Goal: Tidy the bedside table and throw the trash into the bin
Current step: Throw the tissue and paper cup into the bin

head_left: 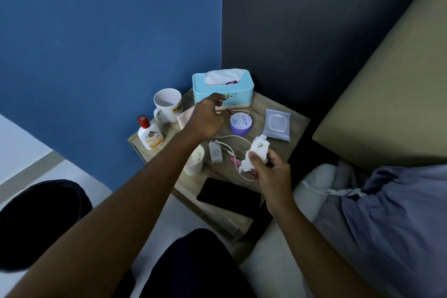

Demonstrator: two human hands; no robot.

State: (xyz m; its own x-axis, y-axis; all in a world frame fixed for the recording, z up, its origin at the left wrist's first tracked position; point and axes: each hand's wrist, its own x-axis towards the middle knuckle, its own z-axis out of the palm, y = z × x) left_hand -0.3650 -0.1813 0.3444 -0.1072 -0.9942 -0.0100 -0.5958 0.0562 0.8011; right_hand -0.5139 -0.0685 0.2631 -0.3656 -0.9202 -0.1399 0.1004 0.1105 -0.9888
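Observation:
The small wooden bedside table [260,169] stands in the corner between the blue wall and the bed. My right hand [272,173] is shut on a crumpled white tissue [256,152] with something pink under it, held above the table's right part. My left hand [209,118] hovers over the table's middle, fingers loosely curled and apart, holding nothing, just in front of the light blue tissue box [223,94]. A pale paper cup [194,163] sits partly hidden under my left forearm. No bin is in view.
On the table: a white mug [168,104], a red-capped white bottle [150,135], a purple round jar [240,123], a grey wipes pack [277,124], a white charger with cable [216,151], a black phone [228,196]. The bed with grey fabric [387,213] lies right.

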